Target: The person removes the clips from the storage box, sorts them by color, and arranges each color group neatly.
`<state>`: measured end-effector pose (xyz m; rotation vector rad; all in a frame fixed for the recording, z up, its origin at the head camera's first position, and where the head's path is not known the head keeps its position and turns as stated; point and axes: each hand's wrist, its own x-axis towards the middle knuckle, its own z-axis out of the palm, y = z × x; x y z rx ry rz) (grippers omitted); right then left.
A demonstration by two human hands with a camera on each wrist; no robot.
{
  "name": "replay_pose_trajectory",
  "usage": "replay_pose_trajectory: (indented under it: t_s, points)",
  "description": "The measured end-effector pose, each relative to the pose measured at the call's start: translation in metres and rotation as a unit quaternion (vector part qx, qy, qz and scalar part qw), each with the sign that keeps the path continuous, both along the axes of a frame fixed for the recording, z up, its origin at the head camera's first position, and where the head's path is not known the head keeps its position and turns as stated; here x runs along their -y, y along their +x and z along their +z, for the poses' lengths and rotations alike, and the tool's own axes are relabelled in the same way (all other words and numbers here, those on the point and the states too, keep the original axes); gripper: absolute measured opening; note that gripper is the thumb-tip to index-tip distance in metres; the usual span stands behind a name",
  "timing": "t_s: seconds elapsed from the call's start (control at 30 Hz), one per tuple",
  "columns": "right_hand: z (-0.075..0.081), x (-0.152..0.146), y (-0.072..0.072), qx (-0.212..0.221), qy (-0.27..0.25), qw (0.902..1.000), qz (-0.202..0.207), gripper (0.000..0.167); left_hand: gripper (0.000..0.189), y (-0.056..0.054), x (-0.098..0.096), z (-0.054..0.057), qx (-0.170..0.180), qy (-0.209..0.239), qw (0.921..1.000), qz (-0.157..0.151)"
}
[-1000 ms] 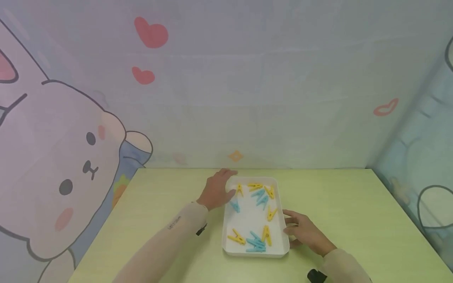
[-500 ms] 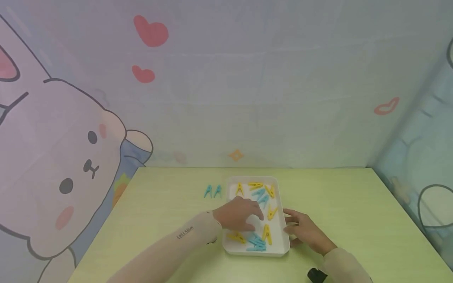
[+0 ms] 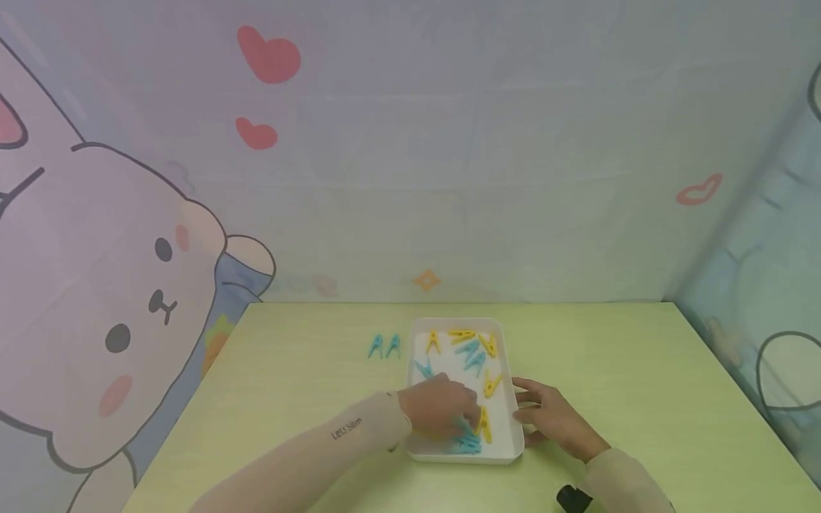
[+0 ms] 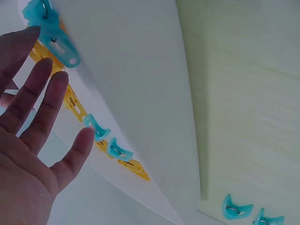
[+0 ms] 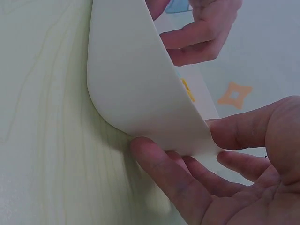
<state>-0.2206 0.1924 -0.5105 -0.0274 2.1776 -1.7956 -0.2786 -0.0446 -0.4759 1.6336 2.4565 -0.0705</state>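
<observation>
In the head view, the blurred left hand (image 3: 439, 407) hides part of a shallow white rectangular tray (image 3: 503, 431) and some pale-blue plastic clothespins (image 3: 468, 445), while the left edge crops a large pale cartoon rabbit (image 3: 135, 278).

Muted, even light, soft shadow beside tray (image 5: 129, 79), slight haze (head view)

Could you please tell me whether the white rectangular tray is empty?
The white rectangular tray is not empty: yellow plastic clothespins and light-blue plastic clothespins lie inside.
</observation>
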Motion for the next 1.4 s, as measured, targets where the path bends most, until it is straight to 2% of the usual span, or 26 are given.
replay_pose_trajectory:
  t_s: [0.17, 0.23, 0.53, 0.73, 0.83, 1.17, 1.4]
  points:
    - [0.001, 0.0, 0.0, -0.002, -0.001, 1.0, 0.006, 0.065, 0.02, 0.002, -0.002, -0.001, 0.014, 0.0, 0.9998, -0.015]
    - [0.002, 0.0, 0.001, -0.004, 0.002, 1.0, 0.005, 0.065, 0.022, 0.003, -0.003, -0.002, 0.008, -0.002, 0.9997, -0.024]
    - [0.002, 0.0, 0.001, -0.002, 0.001, 1.0, 0.004, 0.064, 0.029, 0.01, -0.013, -0.005, -0.048, -0.046, 0.9971, -0.038]
    - [0.001, 0.0, 0.001, -0.002, 0.006, 1.0, 0.006, 0.064, 0.031, 0.013, -0.013, -0.008, -0.07, -0.044, 0.9954, -0.048]
    - [0.001, 0.0, 0.001, -0.002, 0.009, 0.9999, 0.007, 0.064, 0.032, 0.014, -0.011, -0.004, -0.065, -0.036, 0.9962, -0.046]
    - [0.001, -0.002, 0.001, -0.005, 0.009, 0.9999, 0.011, 0.064, 0.036, 0.012, -0.004, 0.029, -0.069, 0.016, 0.9966, -0.042]
    - [-0.001, -0.002, -0.001, 0.001, 0.013, 0.9999, 0.007, 0.064, 0.032, 0.0, 0.006, 0.041, -0.108, 0.09, 0.9896, -0.032]
